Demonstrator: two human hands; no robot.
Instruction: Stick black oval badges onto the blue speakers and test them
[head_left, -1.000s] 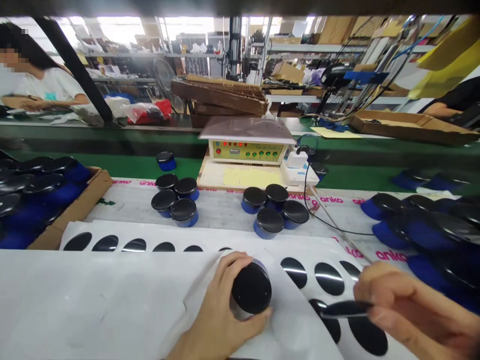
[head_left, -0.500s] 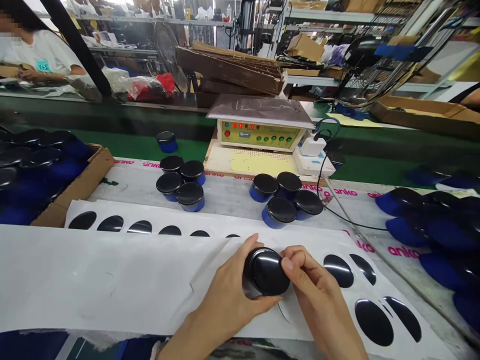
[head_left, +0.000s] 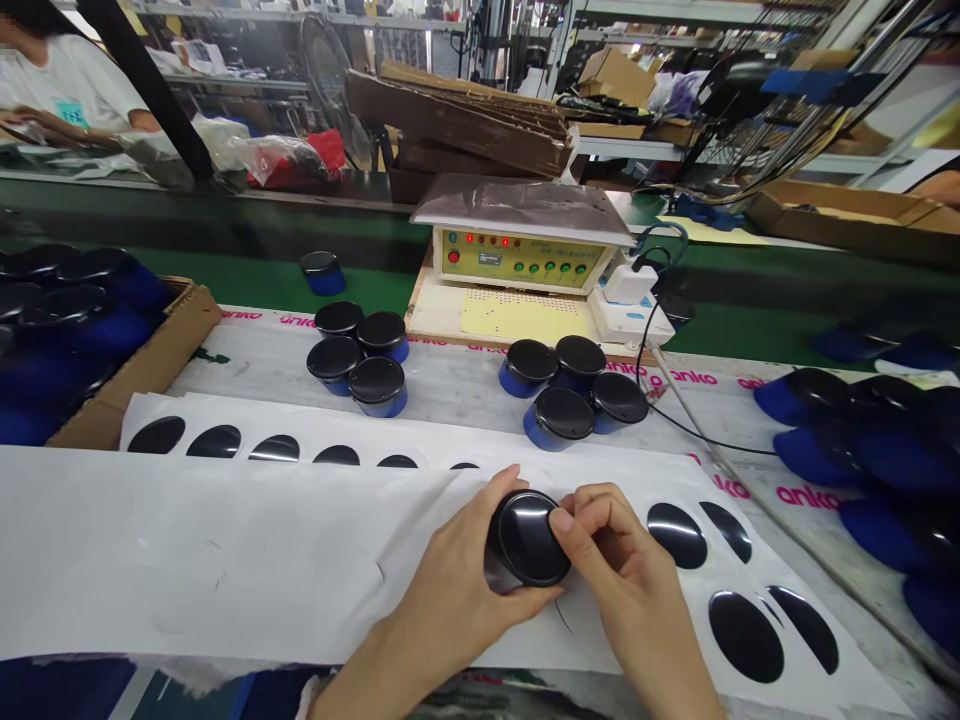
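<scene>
My left hand (head_left: 471, 580) is wrapped round a black round-topped part (head_left: 502, 545), holding it tilted above the white sheet. A glossy black round sticker (head_left: 532, 540) lies over its top face. My right hand (head_left: 619, 560) pinches the sticker's right edge between thumb and fingers; the fingertips behind are partly hidden. Beneath both hands is a white backing sheet (head_left: 225, 560). More black oval stickers (head_left: 746, 635) show on the sheet to the right, and a row of them (head_left: 214, 441) runs along the sheet's far left edge.
Blue cups with black lids stand in two clusters (head_left: 376, 385) (head_left: 559, 415) beyond the sheet. A cardboard box (head_left: 135, 370) of similar cups is at left, with more cups (head_left: 810, 400) at right. Behind sits a control box (head_left: 517, 262) with a cable. A person (head_left: 82, 90) sits far left.
The sticker has shifted slightly left and now sits more squarely over the part's top. My right thumb has moved left and up with its edge. The view has shifted slightly.
</scene>
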